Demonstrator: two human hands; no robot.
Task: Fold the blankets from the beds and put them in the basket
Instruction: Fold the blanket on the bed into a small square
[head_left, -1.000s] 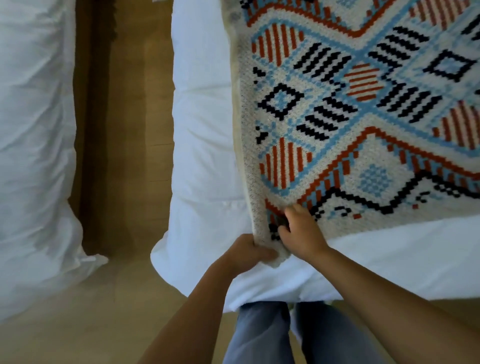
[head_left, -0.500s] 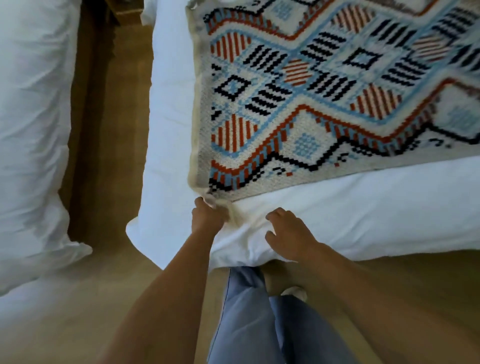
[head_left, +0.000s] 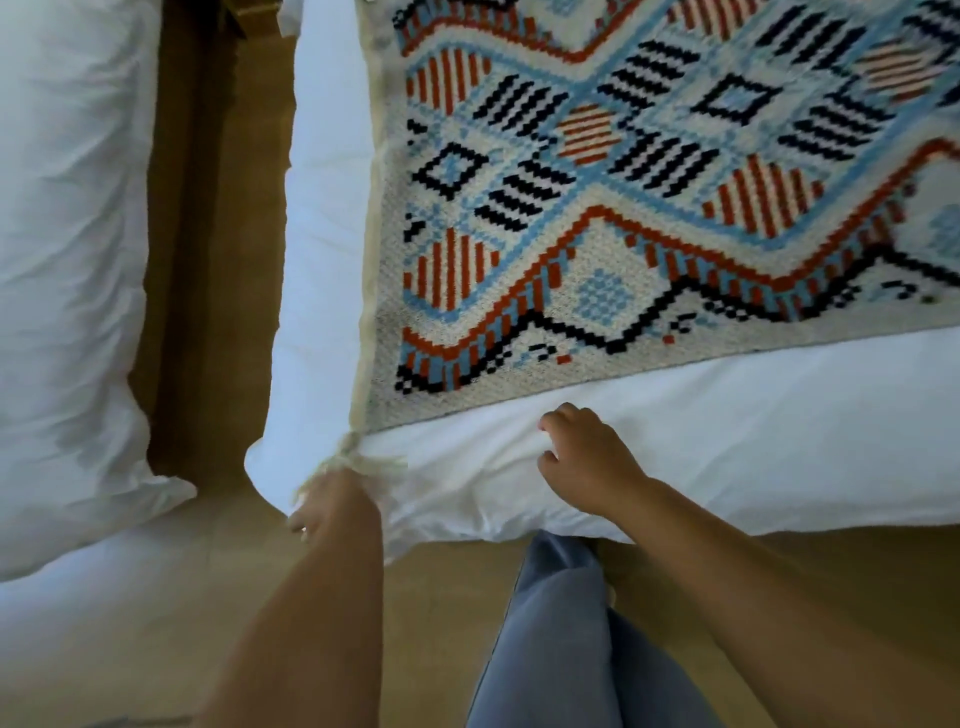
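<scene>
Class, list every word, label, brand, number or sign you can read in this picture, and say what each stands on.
None: no readable text anywhere.
The patterned blanket bears only woven geometric shapes; the white bedding, floor and trousers show no label.

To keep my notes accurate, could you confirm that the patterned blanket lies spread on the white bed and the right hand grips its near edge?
Not quite: the head view shows the right hand on the white bed, short of the blanket and holding nothing. The blanket does lie spread.
</scene>
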